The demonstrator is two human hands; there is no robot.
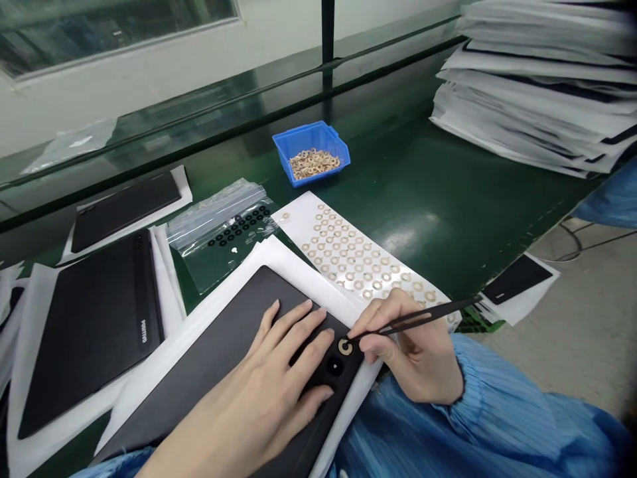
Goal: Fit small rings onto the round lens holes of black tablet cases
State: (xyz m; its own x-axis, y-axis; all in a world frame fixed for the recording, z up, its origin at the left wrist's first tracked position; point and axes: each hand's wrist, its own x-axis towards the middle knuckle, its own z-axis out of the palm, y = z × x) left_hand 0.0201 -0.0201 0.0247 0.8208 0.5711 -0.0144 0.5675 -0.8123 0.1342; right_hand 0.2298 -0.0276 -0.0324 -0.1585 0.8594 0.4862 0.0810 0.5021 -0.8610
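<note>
A black tablet back cover (219, 332) lies on white wrapping foam in front of me. My left hand (273, 378) rests flat on it, fingers spread. My right hand (411, 352) pinches black tweezers (423, 318), their tips at a tan ring sticker (345, 346) near the cover's corner. Just below that ring is a round black lens opening (335, 365). Beyond my right hand lies a white sheet (303, 212) bearing rows of similar tan rings.
A blue bin (311, 143) of loose tan rings stands behind the sheet. Left of it is a clear zip bag (213, 265) with black rings. More black covers (99, 318) lie at left. Wrapped covers form a tall stack (527, 113) at back right.
</note>
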